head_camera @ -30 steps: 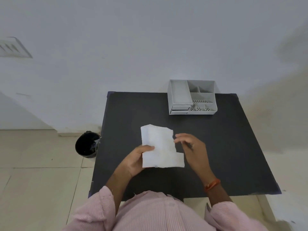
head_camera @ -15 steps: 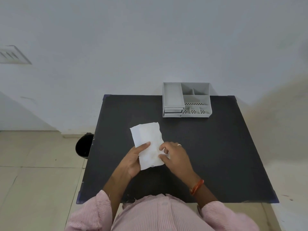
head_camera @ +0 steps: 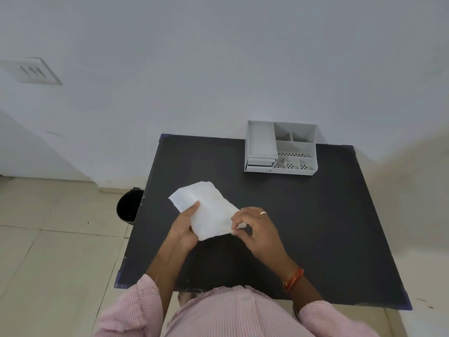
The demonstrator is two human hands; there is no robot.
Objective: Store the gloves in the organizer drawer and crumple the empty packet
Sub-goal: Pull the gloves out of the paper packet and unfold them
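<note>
Right now I have one white packet (head_camera: 210, 210) held up over the black table (head_camera: 315, 227), and both of my hands are on it. My left hand (head_camera: 185, 229) is closed around the packet's near left edge, thumb lying across the top face and the other fingers tucked underneath out of view. My right hand (head_camera: 257, 231) pinches the packet's near right corner between thumb and fingertips; one ring (head_camera: 263, 213) shows on a finger of that hand and one orange bracelet (head_camera: 293, 279) sits at the wrist. The packet is tilted, its far end pointing away to the left, and it looks flat with a few creases. I cannot tell whether any gloves are inside it.

One grey organizer (head_camera: 280, 148) stands at the far edge of the table, to the right of centre and well apart from my hands. I count two small drawers (head_camera: 259, 164) stacked at its front left, both looking pushed in, one long tray above them, and six open compartments to the right: two at the back, one wide in the middle, three small in front.

One black bin (head_camera: 127, 207) stands on the tiled floor (head_camera: 48, 263) just beside the table's left edge. My two pink striped sleeves (head_camera: 131, 310) fill the bottom of the view.
</note>
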